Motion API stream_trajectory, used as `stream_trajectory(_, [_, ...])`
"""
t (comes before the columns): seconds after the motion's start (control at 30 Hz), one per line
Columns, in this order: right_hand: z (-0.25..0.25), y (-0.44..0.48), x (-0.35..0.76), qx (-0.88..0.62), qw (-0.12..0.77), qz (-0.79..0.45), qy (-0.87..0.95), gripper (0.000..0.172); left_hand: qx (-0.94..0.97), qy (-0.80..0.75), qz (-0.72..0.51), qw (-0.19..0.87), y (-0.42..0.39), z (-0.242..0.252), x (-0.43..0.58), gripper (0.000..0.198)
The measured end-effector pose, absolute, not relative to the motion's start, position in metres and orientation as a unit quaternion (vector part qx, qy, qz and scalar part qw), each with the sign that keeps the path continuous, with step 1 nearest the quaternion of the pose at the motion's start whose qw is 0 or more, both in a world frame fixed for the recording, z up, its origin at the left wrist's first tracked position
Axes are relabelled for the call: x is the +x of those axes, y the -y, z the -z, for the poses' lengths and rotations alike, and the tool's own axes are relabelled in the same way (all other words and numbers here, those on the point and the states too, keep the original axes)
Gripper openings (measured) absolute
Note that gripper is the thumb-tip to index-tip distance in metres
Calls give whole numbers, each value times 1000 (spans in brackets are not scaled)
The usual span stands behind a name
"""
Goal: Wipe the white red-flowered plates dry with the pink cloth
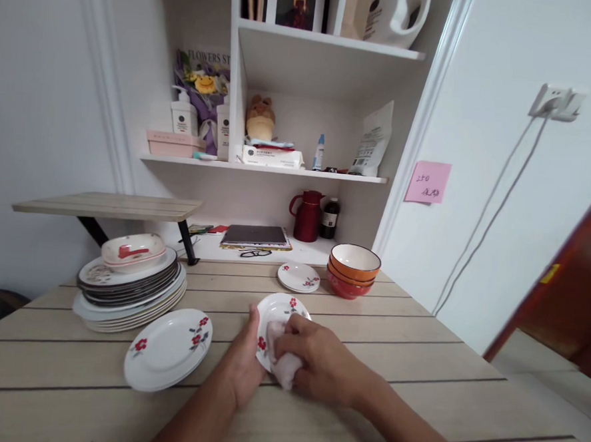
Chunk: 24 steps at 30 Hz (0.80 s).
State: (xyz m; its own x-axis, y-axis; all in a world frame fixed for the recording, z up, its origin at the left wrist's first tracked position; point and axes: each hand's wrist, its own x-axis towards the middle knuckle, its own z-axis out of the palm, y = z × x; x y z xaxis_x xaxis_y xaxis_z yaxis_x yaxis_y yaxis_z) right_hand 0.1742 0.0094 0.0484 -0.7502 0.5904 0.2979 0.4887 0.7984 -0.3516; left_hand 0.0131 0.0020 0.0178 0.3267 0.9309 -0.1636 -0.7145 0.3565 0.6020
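In the middle of the table, my left hand [246, 358] grips a small white plate [270, 305] with red flowers by its left edge, thumb up along the rim. The plate is tilted toward me. My right hand [320, 359] is closed on a crumpled white cloth [286, 367], pressed against the plate's face. Part of the plate is hidden behind the cloth and fingers. To the left lie flowered plates [165, 350], one on another. Beyond the held plate sit small flowered plates [297, 276], beside a stack of orange and red bowls [353, 271].
A tall stack of plates [130, 297] topped by a square bowl [132, 250] stands at the left, near a raised wooden shelf [111, 204] on black legs. At the back are a laptop [254, 234], glasses [255, 253], a red jug [308, 216] and a dark bottle [330, 218].
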Motion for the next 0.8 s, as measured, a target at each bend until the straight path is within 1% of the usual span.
stream_trajectory(0.07, [-45,-11,167,-282,235,-125,922,39,227,-240,-515,791,-2,-19,14,67])
stream_trajectory(0.13, [-40,-19,163,-301,268,-89,911,45,230,-216,-513,798,-4,-18,16,68])
stream_trajectory(0.2, [-36,-32,165,-347,280,-40,894,49,226,-199,-517,801,-7,-14,16,67])
stream_trajectory(0.27, [-34,-43,172,-402,274,-10,874,53,219,-202,-528,796,-10,-10,16,65])
stream_trajectory(0.33, [-35,-50,181,-440,255,0,861,51,212,-213,-543,784,-11,-6,15,62])
stream_trajectory(0.43, [-41,-46,192,-450,213,-6,867,36,208,-219,-561,771,-10,-4,14,60])
stream_trajectory(0.53, [-47,-31,192,-401,177,-26,898,23,213,-208,-556,776,-7,-6,13,59])
stream_trajectory(0.6, [-47,-21,185,-343,165,-60,923,20,220,-203,-537,789,-6,-9,13,60])
stream_trajectory(0.7, [-42,-15,168,-300,198,-101,928,28,231,-191,-510,806,-6,-12,13,66])
stream_trajectory(0.73, [-40,-16,162,-312,225,-97,918,32,233,-185,-507,809,-7,-12,13,67])
stream_trajectory(0.8, [-37,-23,155,-358,267,-54,893,31,234,-177,-510,809,-8,-12,14,67])
